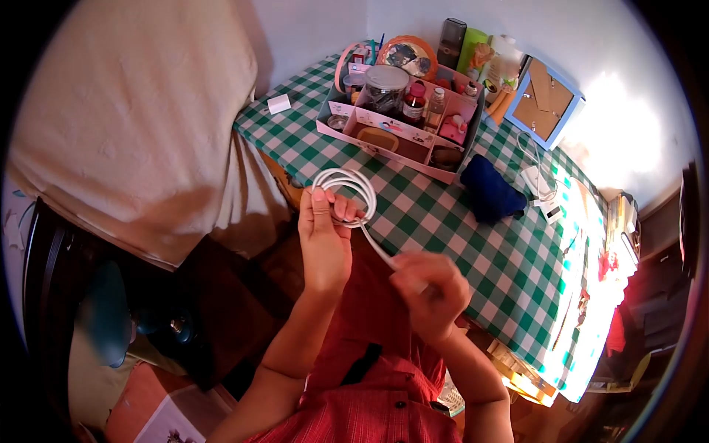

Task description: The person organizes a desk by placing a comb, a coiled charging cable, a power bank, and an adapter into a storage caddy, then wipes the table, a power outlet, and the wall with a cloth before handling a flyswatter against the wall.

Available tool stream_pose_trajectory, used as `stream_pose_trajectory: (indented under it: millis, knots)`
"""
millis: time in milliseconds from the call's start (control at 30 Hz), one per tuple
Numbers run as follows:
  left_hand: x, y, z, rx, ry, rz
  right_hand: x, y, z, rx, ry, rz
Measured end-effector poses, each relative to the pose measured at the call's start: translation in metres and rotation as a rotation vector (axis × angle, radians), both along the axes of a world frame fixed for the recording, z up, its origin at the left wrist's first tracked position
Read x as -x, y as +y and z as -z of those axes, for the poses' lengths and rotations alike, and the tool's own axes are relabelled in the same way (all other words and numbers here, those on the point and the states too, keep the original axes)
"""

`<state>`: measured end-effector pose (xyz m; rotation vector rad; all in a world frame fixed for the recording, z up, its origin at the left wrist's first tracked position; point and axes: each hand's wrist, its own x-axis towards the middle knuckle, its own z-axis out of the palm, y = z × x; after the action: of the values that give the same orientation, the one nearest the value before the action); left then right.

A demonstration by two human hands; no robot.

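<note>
A white cable (367, 186) is wound into several loose loops in front of me. My left hand (325, 229) grips the loops, with the thumb over them and the fingers curled through. From the coil a straight length runs down to the right into my right hand (434, 289), whose fingers are closed around it. That hand is slightly blurred, and the cable's end inside it cannot be made out. Both hands are in the air at the near edge of a table with a green and white checked cloth (413, 214).
On the table stands a pink organizer box (405, 156) with jars and bottles. Beside it lie a dark blue cloth (490, 189), a white power strip (543, 193) and a blue picture frame (545, 102) leaning on the wall. A small white box (279, 104) sits at the left corner.
</note>
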<state>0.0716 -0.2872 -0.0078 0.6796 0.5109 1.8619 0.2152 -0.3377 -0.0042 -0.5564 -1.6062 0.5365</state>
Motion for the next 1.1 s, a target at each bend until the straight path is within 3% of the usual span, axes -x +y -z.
stream_pose_trajectory:
  millis: [33,67,100,167,333,400,500,633,700,800,933,1000,1100]
  knots:
    - [0.001,-0.001,-0.002,-0.002,-0.001,0.002,0.002,-0.001,0.005,0.368,0.287,0.02]
    - [0.001,-0.003,-0.005,0.003,-0.028,0.033,-0.002,0.007,0.009,0.546,0.484,-0.144]
    - [0.0,-0.005,-0.008,0.009,-0.054,0.063,-0.003,0.014,0.005,0.545,0.485,-0.142]
    - [-0.002,-0.009,-0.012,0.017,-0.027,0.08,-0.004,0.027,-0.002,0.976,0.986,-0.383]
    - [-0.007,-0.015,-0.015,-0.029,0.209,0.084,-0.016,0.052,-0.009,1.117,0.859,-0.426]
    - [-0.004,-0.015,-0.015,-0.019,0.34,0.067,-0.023,0.059,-0.014,1.168,0.553,-0.588]
    - [-0.002,-0.012,-0.017,-0.024,0.513,0.089,-0.025,0.059,-0.024,1.097,0.379,-0.638]
    - [0.0,-0.008,-0.012,0.014,0.49,0.153,-0.028,0.061,-0.033,1.034,0.284,-0.672]
    - [0.0,-0.01,-0.015,0.027,0.425,0.206,-0.032,0.064,-0.031,0.891,0.024,-0.562]
    - [-0.002,-0.012,-0.018,0.088,0.425,0.269,-0.037,0.072,-0.029,0.833,-0.128,-0.576]
    - [0.003,-0.007,-0.011,0.12,0.431,0.326,-0.032,0.073,-0.027,0.859,-0.061,-0.567]
    - [0.003,-0.005,-0.008,0.096,0.399,0.34,-0.028,0.071,-0.026,0.93,0.146,-0.473]
    - [0.003,-0.003,-0.009,0.116,0.434,0.272,-0.029,0.069,-0.035,1.078,0.273,-0.525]
